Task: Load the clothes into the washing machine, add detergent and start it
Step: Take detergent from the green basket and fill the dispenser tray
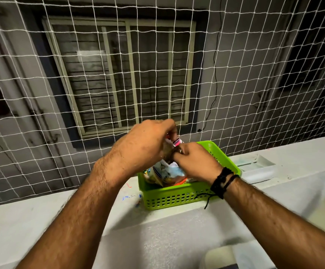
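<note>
Head view shows both hands at a packet (167,169) standing in a green basket (179,199) on a pale ledge (41,216), net (41,74) behind. Left hand (148,144) pinches the packet's top from the left; right hand (194,160), wrist banded, pinches it from the right. Judgement: detergent step in hand, the packet probably being opened or unfolded. No clothes visible; only a white corner, low right, may be the washer. Next move calls for lifting the packet clear and carrying it upright, without spilling.

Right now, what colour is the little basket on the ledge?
Bright lime green, with a slotted lower wall: the basket, seen in the head view, the only view.
</note>
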